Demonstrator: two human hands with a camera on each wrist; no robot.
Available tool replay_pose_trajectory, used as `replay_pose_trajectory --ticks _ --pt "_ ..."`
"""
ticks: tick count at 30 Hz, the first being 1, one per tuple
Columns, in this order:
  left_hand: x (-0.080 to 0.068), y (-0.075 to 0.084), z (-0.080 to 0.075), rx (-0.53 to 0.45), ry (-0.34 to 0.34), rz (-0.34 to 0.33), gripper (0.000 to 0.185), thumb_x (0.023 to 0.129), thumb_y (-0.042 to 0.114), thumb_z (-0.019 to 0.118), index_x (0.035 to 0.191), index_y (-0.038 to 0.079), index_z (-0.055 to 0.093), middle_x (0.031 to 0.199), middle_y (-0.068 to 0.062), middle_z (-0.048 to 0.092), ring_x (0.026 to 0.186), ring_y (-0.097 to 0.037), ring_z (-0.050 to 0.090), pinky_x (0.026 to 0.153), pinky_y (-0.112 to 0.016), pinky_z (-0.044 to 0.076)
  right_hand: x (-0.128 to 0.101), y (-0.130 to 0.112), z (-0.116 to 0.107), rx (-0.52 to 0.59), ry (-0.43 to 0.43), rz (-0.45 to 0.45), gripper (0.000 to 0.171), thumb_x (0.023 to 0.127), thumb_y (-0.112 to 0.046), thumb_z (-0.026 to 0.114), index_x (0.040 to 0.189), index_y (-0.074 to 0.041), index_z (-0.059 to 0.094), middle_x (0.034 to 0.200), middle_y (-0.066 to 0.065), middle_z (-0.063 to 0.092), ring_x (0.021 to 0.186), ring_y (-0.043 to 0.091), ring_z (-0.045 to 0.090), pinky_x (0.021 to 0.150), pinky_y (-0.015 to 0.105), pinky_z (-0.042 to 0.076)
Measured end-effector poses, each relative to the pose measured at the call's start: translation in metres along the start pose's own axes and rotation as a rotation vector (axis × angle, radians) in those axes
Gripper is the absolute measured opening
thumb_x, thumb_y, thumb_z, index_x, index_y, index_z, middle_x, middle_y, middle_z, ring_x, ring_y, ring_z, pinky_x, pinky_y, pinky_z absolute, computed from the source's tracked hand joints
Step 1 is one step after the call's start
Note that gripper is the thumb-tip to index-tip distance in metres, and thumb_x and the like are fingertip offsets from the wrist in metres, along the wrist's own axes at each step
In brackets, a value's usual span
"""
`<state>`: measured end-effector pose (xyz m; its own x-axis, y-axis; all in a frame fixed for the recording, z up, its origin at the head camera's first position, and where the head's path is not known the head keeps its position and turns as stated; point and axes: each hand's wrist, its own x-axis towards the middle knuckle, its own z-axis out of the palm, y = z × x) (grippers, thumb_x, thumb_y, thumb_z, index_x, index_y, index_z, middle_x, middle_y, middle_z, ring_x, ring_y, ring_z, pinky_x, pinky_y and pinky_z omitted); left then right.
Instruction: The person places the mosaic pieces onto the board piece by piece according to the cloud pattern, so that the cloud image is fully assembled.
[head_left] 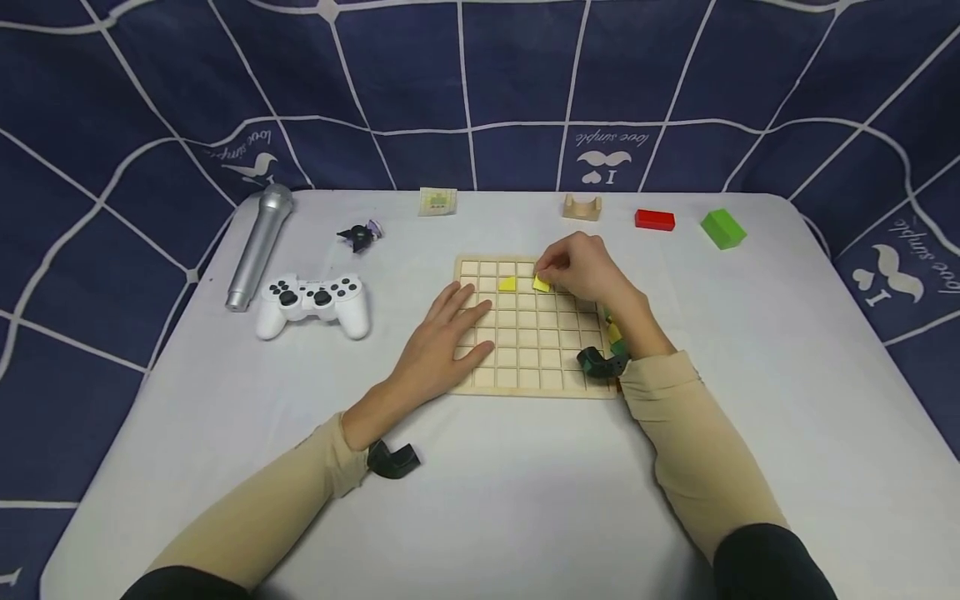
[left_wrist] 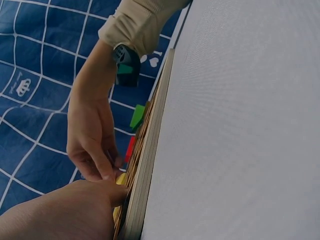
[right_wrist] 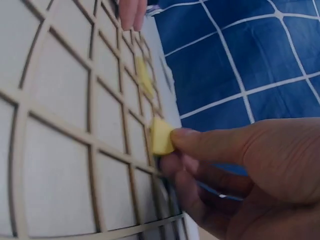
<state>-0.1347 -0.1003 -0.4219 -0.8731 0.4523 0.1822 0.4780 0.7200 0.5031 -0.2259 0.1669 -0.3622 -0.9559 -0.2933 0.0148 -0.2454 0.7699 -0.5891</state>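
A wooden grid board (head_left: pixel 525 379) lies at the table's middle. One yellow tile (head_left: pixel 507 284) sits in a cell of its second row. My right hand (head_left: pixel 581 268) pinches a second yellow tile (head_left: pixel 542 284) (right_wrist: pixel 161 136) just right of it, tilted over a cell. My left hand (head_left: pixel 450 329) rests flat on the board's left edge, fingers straight. In the left wrist view the board's edge (left_wrist: pixel 150 160) runs upright, with the right hand (left_wrist: pixel 92 145) beyond it. A fingertip of the left hand (right_wrist: pixel 131 12) shows at the top of the right wrist view.
A white game controller (head_left: pixel 313 305) and a silver microphone (head_left: pixel 258 246) lie at the left. A small dark figure (head_left: pixel 360 237), a card (head_left: pixel 437 202), a wooden arch block (head_left: pixel 582 207), a red block (head_left: pixel 654 219) and a green block (head_left: pixel 723 228) line the back.
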Motion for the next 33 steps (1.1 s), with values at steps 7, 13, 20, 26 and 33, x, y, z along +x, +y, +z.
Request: replay_pose_trajectory --ticks 7,13,20,26,33 --pt "0.000 -0.001 -0.002 0.004 0.009 0.007 0.061 0.102 0.044 0.066 0.155 0.016 0.054 0.171 -0.012 0.033 0.164 -0.031 0.016 0.125 -0.056 0.034 -0.001 -0.004 0.001 -0.015 0.025 -0.016 0.008 0.089 0.002 0.078 0.092 -0.004 0.083 0.087 0.011 0.077 0.077 0.024 0.063 0.070 0.032 0.049" --pt "0.003 0.001 -0.003 0.004 0.012 0.014 0.061 0.102 0.043 0.066 0.155 0.016 0.054 0.172 -0.012 0.033 0.164 -0.030 0.016 0.125 -0.055 0.034 -0.002 -0.009 0.002 -0.029 0.062 -0.047 0.013 0.087 0.006 0.073 0.089 -0.004 0.082 0.083 0.010 0.076 0.073 0.024 0.061 0.068 0.033 0.049" --pt "0.004 0.003 -0.004 0.007 -0.003 0.013 0.061 0.103 0.044 0.064 0.156 0.016 0.052 0.172 -0.011 0.033 0.164 -0.029 0.015 0.124 -0.056 0.036 0.002 -0.017 0.012 0.011 -0.066 -0.254 0.024 0.096 -0.003 0.075 0.119 -0.006 0.080 0.114 0.011 0.077 0.106 0.027 0.070 0.093 0.044 0.056" --pt "0.002 0.001 -0.003 0.003 0.003 0.006 0.061 0.103 0.043 0.065 0.156 0.016 0.053 0.172 -0.011 0.033 0.164 -0.029 0.015 0.124 -0.057 0.036 0.005 -0.018 0.017 -0.031 -0.123 -0.341 0.027 0.094 0.004 0.072 0.117 -0.007 0.082 0.116 0.010 0.076 0.112 0.029 0.067 0.099 0.046 0.053" --pt "0.000 -0.001 0.000 0.001 0.013 0.006 0.060 0.103 0.042 0.065 0.155 0.016 0.054 0.171 -0.012 0.034 0.164 -0.030 0.016 0.124 -0.057 0.035 0.001 -0.012 -0.002 -0.015 -0.056 -0.286 0.025 0.097 -0.002 0.071 0.119 -0.008 0.081 0.119 0.010 0.077 0.115 0.029 0.067 0.099 0.047 0.057"
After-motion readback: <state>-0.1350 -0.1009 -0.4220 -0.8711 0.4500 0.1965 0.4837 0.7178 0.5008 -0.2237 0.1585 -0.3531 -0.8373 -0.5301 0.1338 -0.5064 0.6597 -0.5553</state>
